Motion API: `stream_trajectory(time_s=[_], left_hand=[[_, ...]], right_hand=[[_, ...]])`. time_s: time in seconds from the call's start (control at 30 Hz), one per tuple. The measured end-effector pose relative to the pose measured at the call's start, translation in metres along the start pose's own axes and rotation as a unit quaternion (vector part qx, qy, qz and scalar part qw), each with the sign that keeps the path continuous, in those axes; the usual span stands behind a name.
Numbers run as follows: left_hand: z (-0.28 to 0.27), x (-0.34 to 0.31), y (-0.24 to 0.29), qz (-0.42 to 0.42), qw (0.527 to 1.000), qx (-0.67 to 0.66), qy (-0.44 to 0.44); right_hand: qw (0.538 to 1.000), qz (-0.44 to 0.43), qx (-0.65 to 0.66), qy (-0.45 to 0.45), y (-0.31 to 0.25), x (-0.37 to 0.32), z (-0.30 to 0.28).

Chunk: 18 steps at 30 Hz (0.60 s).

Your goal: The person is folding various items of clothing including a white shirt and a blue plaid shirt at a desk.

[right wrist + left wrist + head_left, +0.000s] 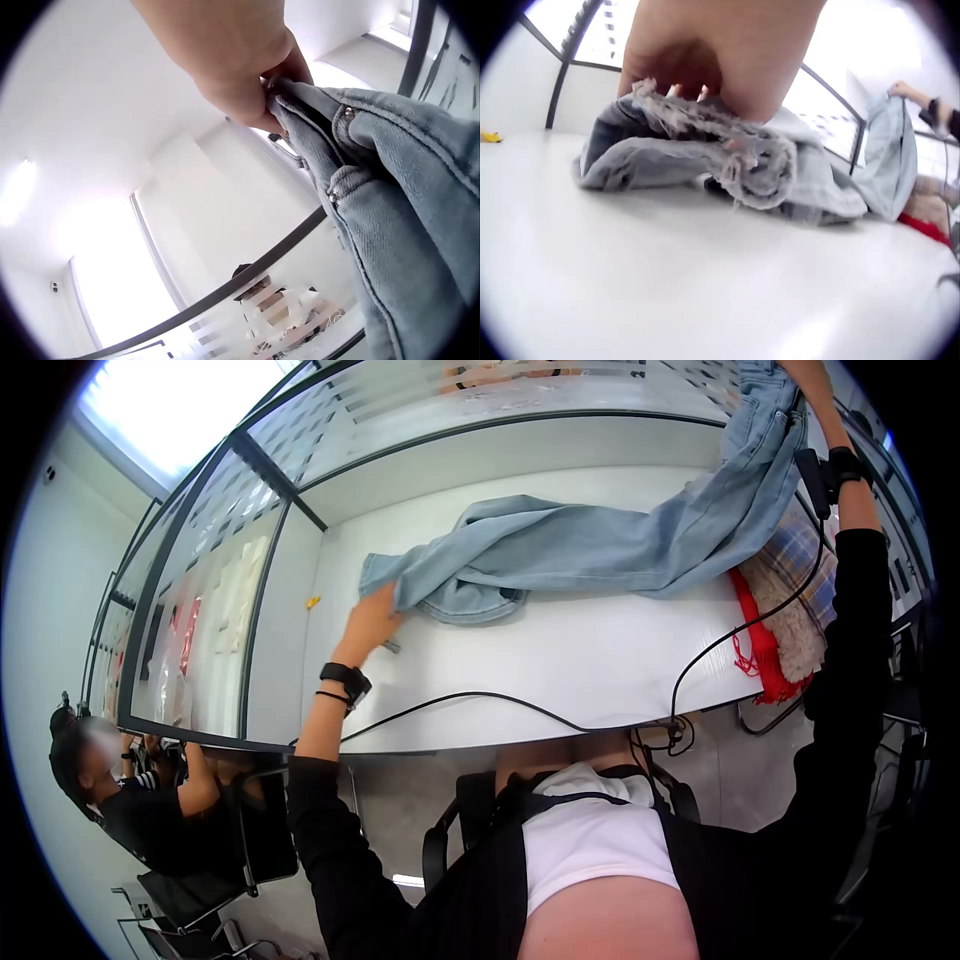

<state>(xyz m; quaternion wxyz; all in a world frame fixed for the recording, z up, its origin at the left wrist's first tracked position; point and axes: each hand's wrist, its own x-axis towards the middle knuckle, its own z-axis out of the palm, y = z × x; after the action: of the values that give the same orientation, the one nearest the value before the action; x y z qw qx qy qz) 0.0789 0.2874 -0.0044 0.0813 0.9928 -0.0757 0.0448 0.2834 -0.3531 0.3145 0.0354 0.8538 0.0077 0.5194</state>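
Note:
A pair of light blue jeans [580,550] stretches across the white table, its legs lying on the surface and its upper part raised at the right. My left hand [370,625] grips the leg end at the left; the left wrist view shows the frayed hem [705,135] under that hand, with the fingertips partly hidden behind the fabric. High at the right, my right hand [812,382] holds up the waist end. Seen from the right wrist, thumb and fingers pinch the waistband [289,94], and riveted pockets hang below.
At the table's right end lie a plaid cloth [800,550], a beige fuzzy item [785,620] and red fringed fabric [765,660]. A black cable [480,695] runs along the front edge. Framed clear panels border the table; a small yellow object [313,602] lies left. Another person [150,800] sits at left.

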Motion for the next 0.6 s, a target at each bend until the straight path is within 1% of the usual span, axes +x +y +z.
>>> stream_trajectory(time_s=[0.03, 0.1, 0.13, 0.2, 0.3, 0.33, 0.4, 0.5, 0.53, 0.57, 0.6], left_hand=[[-0.023, 0.005, 0.008, -0.043, 0.998, 0.022, -0.042], [-0.052, 0.018, 0.007, -0.106, 0.978, -0.032, -0.177], [-0.051, 0.015, 0.008, -0.059, 0.991, -0.057, -0.107], [-0.045, 0.0, 0.014, 0.036, 0.993, -0.104, 0.033], [-0.034, -0.012, 0.062, 0.139, 0.977, 0.013, 0.163], [-0.037, -0.011, 0.078, 0.213, 0.963, 0.066, 0.149], [-0.041, -0.011, 0.104, 0.354, 0.914, 0.165, 0.114], [0.004, 0.009, 0.104, 0.345, 0.9, 0.24, 0.118], [0.001, 0.015, 0.111, 0.321, 0.922, 0.204, 0.076], [0.002, 0.024, 0.107, 0.331, 0.915, 0.213, 0.092], [-0.004, 0.031, 0.096, 0.369, 0.899, 0.223, 0.072]], right_hand=[[1.0, 0.003, 0.003, 0.002, 0.004, -0.002, 0.002], [1.0, 0.009, 0.01, 0.01, 0.011, -0.007, 0.003], [1.0, 0.002, 0.011, 0.017, 0.013, -0.009, 0.002], [0.999, -0.012, 0.012, 0.03, 0.015, -0.015, -0.001], [1.0, 0.019, -0.002, 0.014, 0.011, -0.018, -0.005], [1.0, 0.022, 0.005, 0.013, 0.009, -0.019, -0.007], [0.999, 0.027, 0.016, 0.007, 0.004, -0.022, -0.013], [0.997, 0.021, 0.055, 0.044, 0.002, -0.022, -0.012], [0.992, -0.021, 0.095, 0.076, 0.006, -0.02, -0.009], [0.988, -0.028, 0.094, 0.117, 0.012, -0.018, -0.009], [0.982, -0.033, 0.092, 0.16, 0.02, -0.017, -0.011]])
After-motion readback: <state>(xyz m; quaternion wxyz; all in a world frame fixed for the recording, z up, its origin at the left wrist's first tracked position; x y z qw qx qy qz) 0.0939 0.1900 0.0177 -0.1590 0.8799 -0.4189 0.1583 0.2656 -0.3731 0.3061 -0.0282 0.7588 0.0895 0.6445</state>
